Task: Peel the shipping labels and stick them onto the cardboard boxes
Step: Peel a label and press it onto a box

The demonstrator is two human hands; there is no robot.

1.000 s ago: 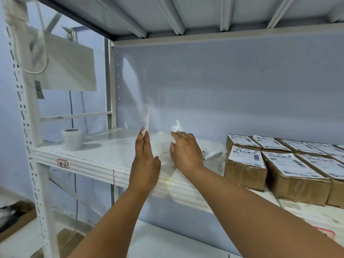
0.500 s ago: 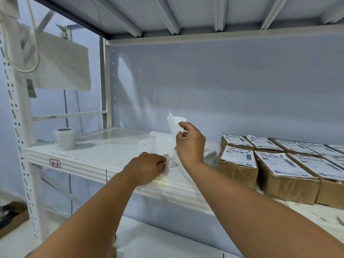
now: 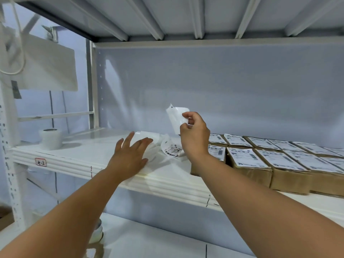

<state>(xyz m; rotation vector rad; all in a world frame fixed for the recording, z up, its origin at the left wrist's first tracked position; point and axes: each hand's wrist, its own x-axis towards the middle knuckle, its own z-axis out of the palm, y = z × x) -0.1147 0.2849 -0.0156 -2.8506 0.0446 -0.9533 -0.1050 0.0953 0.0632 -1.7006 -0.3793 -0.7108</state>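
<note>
On the shelf [image 3: 93, 146], labelled cardboard boxes [image 3: 249, 172]

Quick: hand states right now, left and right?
Left hand: open, fingers spread over the pile of white paper sheets.
Right hand: pinching a curled white paper label.

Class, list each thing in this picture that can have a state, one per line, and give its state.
Held label: curled, up in the air.
Right hand: pinches it, above the shelf.
Left hand: fingers straight, laid on the white sheets.
White sheets: loose pile on the shelf.
Loose printed label: curled, lying on the shelf.
Cardboard boxes: closed, labels stuck on top.
Roll: upright on the shelf.
</note>
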